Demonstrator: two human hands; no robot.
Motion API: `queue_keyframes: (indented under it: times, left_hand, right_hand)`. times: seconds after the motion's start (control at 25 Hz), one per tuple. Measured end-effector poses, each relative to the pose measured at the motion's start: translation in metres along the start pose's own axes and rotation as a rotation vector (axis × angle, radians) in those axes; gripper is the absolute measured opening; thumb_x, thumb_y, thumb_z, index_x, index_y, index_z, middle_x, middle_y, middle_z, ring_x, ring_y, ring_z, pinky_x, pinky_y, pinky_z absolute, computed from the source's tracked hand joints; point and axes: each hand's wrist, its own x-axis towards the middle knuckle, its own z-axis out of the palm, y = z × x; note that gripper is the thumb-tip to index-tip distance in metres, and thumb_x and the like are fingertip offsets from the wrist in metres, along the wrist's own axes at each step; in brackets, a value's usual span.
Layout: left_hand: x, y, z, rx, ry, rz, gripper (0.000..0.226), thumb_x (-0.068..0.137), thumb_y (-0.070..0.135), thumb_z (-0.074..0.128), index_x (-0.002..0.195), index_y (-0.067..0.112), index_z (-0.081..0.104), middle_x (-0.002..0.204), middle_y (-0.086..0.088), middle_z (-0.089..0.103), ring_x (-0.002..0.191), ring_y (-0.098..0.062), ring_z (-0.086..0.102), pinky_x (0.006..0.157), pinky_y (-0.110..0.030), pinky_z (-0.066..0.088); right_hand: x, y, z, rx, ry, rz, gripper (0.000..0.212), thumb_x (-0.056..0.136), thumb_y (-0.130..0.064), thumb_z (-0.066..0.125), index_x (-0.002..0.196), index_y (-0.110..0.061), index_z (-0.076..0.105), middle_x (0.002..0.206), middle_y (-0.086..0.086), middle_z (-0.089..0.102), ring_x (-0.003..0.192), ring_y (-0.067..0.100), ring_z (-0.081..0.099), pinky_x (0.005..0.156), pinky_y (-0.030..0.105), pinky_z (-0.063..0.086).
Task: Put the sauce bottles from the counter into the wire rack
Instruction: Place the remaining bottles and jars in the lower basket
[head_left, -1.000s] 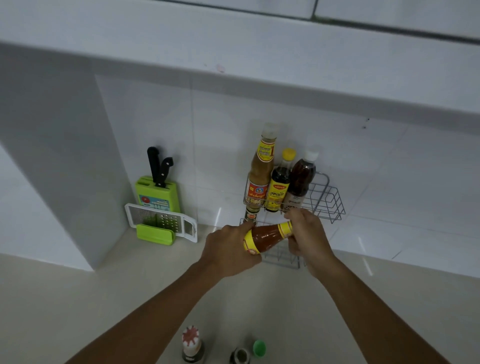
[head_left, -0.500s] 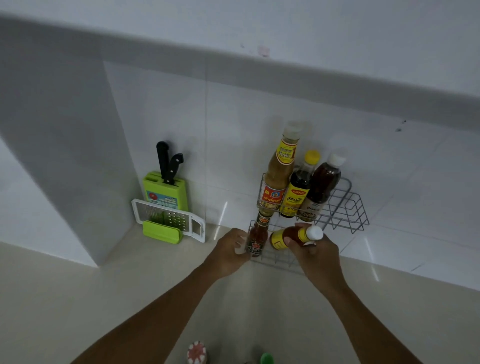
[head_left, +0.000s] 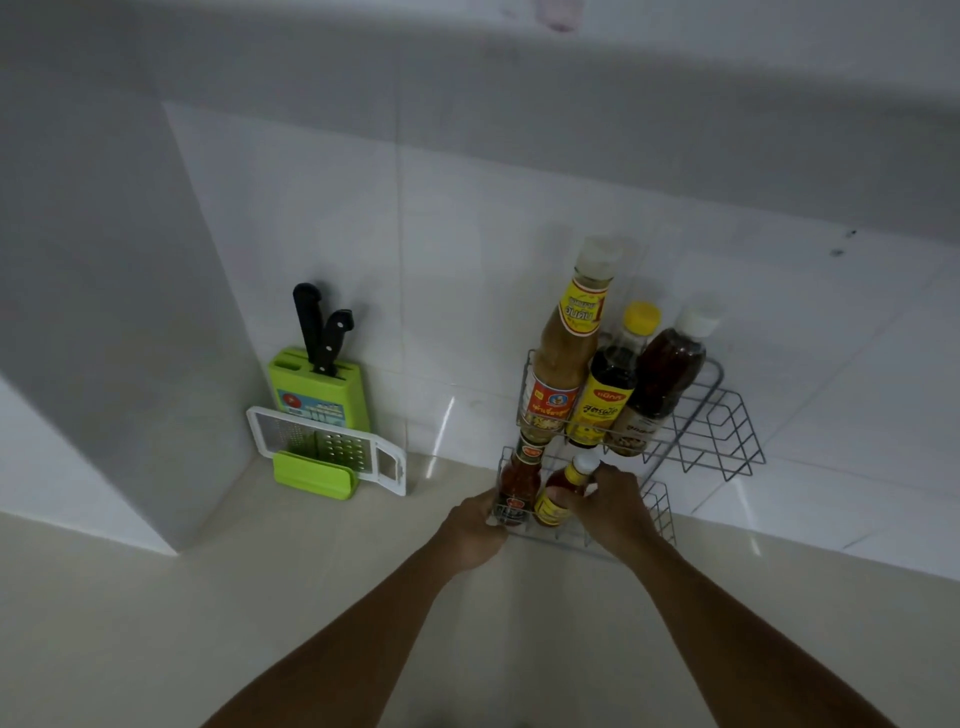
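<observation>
The right hand (head_left: 613, 506) wraps its fingers around a yellow-labelled sauce bottle (head_left: 563, 493), standing tilted in the lower tier of the wire rack (head_left: 722, 431), just right of a red bottle (head_left: 517, 486). The left hand (head_left: 475, 530) grips the rack's near-left corner. Three bottles stand upstairs.

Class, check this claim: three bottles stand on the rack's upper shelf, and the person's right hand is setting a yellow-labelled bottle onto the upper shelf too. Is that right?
Not quite. In the head view, the right hand is setting the yellow-labelled bottle onto the lower shelf of the wire rack, beside a red sauce bottle. Three bottles do stand on the upper shelf.
</observation>
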Motion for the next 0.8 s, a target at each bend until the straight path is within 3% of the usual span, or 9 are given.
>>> queue_keyframes:
  times: [0.08,0.2,0.36,0.52,0.64,0.72,0.8]
  left_hand:
    - [0.001,-0.002,-0.002,0.001,-0.001,0.012,0.07,0.079,0.013,0.053,0.146,0.033,0.045,0.146,0.001,0.055,0.133,-0.017,0.052,0.101,-0.027,0.047]
    - [0.0,-0.002,-0.003,0.007,0.01,0.019,0.067,0.083,0.006,0.052,0.144,0.034,0.048,0.143,0.003,0.057,0.13,-0.013,0.054,0.091,-0.02,0.045]
    - [0.002,-0.004,-0.002,0.009,0.008,0.008,0.066,0.086,0.004,0.052,0.146,0.032,0.046,0.144,0.001,0.056,0.133,-0.016,0.052,0.096,-0.02,0.043]
    - [-0.005,-0.004,-0.006,0.02,-0.013,-0.017,0.065,0.088,0.007,0.053,0.148,0.028,0.043,0.149,0.0,0.051,0.137,-0.018,0.048,0.101,-0.019,0.039]
    - [-0.022,0.003,-0.02,0.033,-0.009,-0.034,0.057,0.091,0.009,0.054,0.146,0.023,0.046,0.143,-0.002,0.056,0.119,-0.011,0.057,0.09,-0.017,0.045]
    - [-0.039,0.012,-0.032,0.086,-0.04,-0.017,0.055,0.091,0.011,0.055,0.144,0.024,0.048,0.135,-0.002,0.061,0.108,-0.01,0.059,0.081,-0.017,0.047]
    - [-0.058,0.03,-0.042,0.185,-0.087,0.036,0.053,0.092,0.013,0.055,0.144,0.024,0.049,0.133,-0.002,0.063,0.107,-0.01,0.059,0.083,-0.019,0.046]
  right_hand:
    - [0.01,0.004,0.004,-0.046,-0.041,0.029,0.02,0.082,-0.026,0.084,0.093,-0.021,0.068,0.076,-0.018,0.059,0.069,-0.005,0.053,0.057,0.016,0.037]
    - [0.019,0.007,0.011,-0.109,-0.076,0.06,0.034,0.082,-0.031,0.083,0.105,-0.01,0.072,0.085,-0.002,0.065,0.076,0.011,0.06,0.059,0.021,0.04]
    - [0.021,0.013,0.014,-0.162,-0.064,0.059,0.038,0.079,-0.039,0.084,0.106,-0.014,0.074,0.089,0.001,0.071,0.086,0.02,0.068,0.068,0.027,0.046]
    - [0.017,0.021,0.016,-0.122,-0.087,0.096,0.047,0.075,-0.046,0.084,0.111,-0.018,0.072,0.1,-0.003,0.072,0.091,0.016,0.065,0.075,0.03,0.049]
    - [0.013,0.03,0.017,-0.109,-0.119,0.126,0.055,0.075,-0.045,0.085,0.119,-0.016,0.068,0.112,0.002,0.073,0.095,0.016,0.062,0.07,0.026,0.044]
    - [0.005,0.03,0.015,-0.108,-0.121,0.156,0.071,0.074,-0.043,0.086,0.134,-0.015,0.06,0.125,0.006,0.07,0.109,0.021,0.063,0.083,0.029,0.048]
    - [-0.01,0.026,0.012,-0.054,-0.053,0.171,0.083,0.076,-0.036,0.086,0.146,-0.012,0.049,0.139,0.014,0.062,0.127,0.028,0.058,0.098,0.033,0.046]
